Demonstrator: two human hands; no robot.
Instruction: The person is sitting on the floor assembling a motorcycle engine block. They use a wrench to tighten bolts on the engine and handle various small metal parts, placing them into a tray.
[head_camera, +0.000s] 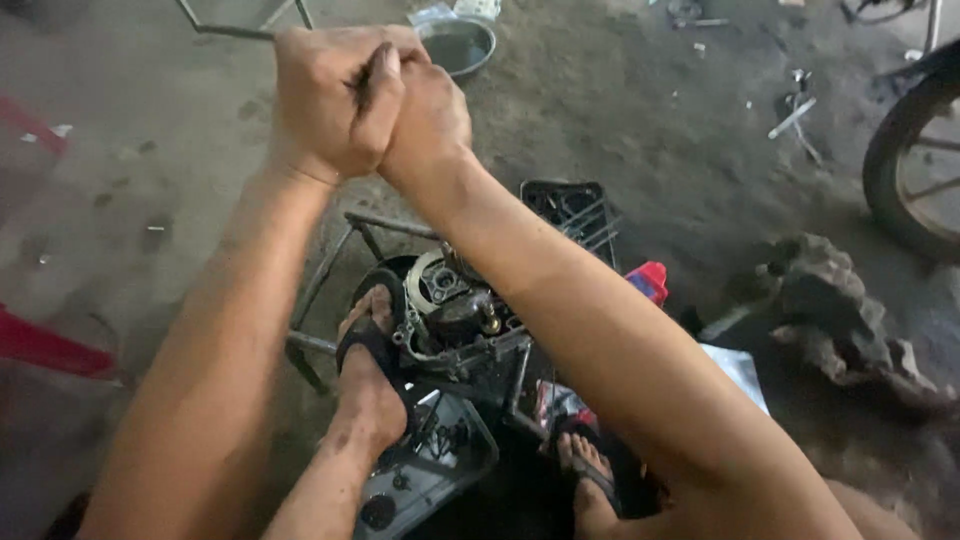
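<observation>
Nearest the camera: two bare forearms run up from the bottom edge, and below them two feet in dark sandals. The left foot (368, 345) rests on the metal frame (330, 265) that carries an engine (450, 305); the right foot (590, 475) stands on the floor beside a grey tray of small parts (430, 470).

Engine: open side faces up, round housing and dark oily parts visible, held inside the frame between the feet. A red-capped container (650, 280) lies just right of it, a black crate (575, 210) just behind it.

Hands, raised above the engine: left hand (325, 95) and right hand (425, 115) pressed together, touching. Fingers of both curled tight into fists around a thin dark tool (362, 78); only a short sliver of it shows between the hands, kind cannot be told.

Farther: a metal bowl (458, 45) on the dirt floor just beyond the hands. A greasy lump of engine casing (840, 310) lies to the right, well apart. A wheel (915, 165) is cut by the right edge. Red plastic (40, 345) shows at the left edge.
</observation>
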